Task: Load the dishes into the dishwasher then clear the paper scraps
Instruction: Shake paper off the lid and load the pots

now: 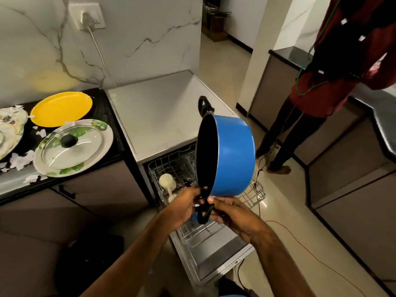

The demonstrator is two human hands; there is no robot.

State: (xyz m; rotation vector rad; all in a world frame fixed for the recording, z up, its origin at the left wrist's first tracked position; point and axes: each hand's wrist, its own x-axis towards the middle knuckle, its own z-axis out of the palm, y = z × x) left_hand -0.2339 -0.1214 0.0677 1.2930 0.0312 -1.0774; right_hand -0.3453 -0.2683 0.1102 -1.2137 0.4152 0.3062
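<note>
Pot being held over open dishwasher rack.
Left hand (186, 202) and right hand (232, 215) are both gripping the lower black handle (203, 213) of the tilted blue round metal pot (233, 155) above the wire dishwasher rack (199, 230).

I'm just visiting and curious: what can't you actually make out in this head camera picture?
- Dishwasher rack: the blue pot covers its middle.
- Near pot handle: partly wrapped by the left hand and right hand, so each grip is unclear.
- Patterned plate: cut off by the left edge.
- Paper scraps: too small to count.
- Standing person: cut off by the top edge.
</note>
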